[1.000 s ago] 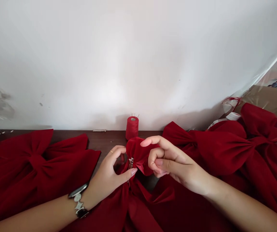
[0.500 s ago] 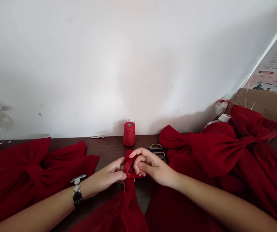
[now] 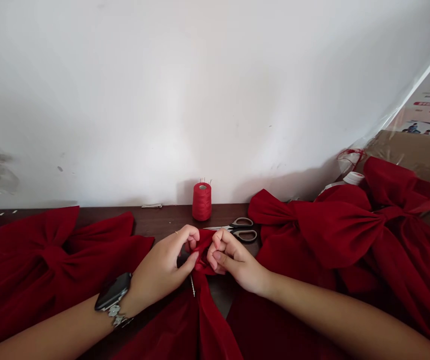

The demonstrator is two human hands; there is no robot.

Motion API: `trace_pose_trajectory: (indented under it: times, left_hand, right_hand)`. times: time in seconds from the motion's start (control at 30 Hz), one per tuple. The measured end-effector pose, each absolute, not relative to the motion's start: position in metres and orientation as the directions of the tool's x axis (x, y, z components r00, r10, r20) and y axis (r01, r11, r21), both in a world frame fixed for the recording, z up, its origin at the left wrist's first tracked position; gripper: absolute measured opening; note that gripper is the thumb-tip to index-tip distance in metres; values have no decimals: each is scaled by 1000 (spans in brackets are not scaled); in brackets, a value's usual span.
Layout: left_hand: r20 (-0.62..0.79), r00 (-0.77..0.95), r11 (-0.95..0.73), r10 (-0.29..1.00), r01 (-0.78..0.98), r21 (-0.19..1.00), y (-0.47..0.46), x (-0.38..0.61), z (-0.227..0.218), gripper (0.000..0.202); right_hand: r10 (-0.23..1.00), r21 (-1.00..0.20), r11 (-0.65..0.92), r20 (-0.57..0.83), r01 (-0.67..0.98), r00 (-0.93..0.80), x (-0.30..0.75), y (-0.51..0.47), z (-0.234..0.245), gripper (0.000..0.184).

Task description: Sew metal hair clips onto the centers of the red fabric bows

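Between my two hands is a gathered strip of red fabric [image 3: 205, 276], its lower part spreading toward me over the table. My left hand [image 3: 173, 257], with a watch at the wrist, pinches the fabric's left side between thumb and curled fingers. On the right side, my right hand [image 3: 233, 260] grips the same fabric with its fingers folded in. A thin pale needle-like piece [image 3: 193, 286] hangs just below my left thumb; where its upper end goes is hidden. Scissors [image 3: 243, 230] with dark handles lie behind my right hand.
A red thread spool [image 3: 202, 201] with needles standing in its top is near the white wall. Large red fabric bows lie at left [image 3: 50, 255] and right [image 3: 338, 225] on the dark table [image 3: 162, 220]. A white-capped bottle [image 3: 353, 178] stands behind the right bows.
My left hand has turned over, knuckles up, its fingers now curled on the fabric. My right hand has drawn slightly lower and curled its index finger. More of the scissors shows.
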State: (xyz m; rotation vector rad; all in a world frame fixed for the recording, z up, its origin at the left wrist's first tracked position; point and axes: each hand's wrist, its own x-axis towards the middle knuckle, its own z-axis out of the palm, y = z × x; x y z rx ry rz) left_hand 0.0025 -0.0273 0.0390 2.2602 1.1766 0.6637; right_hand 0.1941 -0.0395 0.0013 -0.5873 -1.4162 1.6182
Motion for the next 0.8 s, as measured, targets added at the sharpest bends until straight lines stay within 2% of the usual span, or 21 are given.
trace_pose_trajectory:
  times: [0.1, 0.3, 0.43, 0.63, 0.73, 0.8]
  left_hand:
    - [218, 518, -527, 827, 578, 623, -26, 2, 35, 11]
    - [282, 549, -614, 787, 646, 454, -19, 1, 23, 30]
    - [269, 572, -630, 775, 673, 386, -18, 3, 23, 22]
    - [352, 641, -731, 682, 618, 291, -23, 6, 25, 23]
    - [396, 664, -773, 634, 551, 315, -26, 9, 23, 10]
    - [360, 676, -762, 643, 515, 392, -28, 11, 24, 7]
  right_hand:
    - [852, -955, 22, 173, -297, -493, 197, -37, 3, 39]
    - [859, -921, -25, 180, -390, -480, 199, -33, 4, 36]
    - [856, -910, -19, 199, -414, -477, 199, -32, 5, 34]
    - [880, -932, 51, 211, -358, -425, 203, -34, 19, 29]
    - [881, -934, 101, 244, -344, -406, 203, -34, 24, 25]
    - [873, -929, 126, 270, -349, -406, 203, -35, 26, 22]
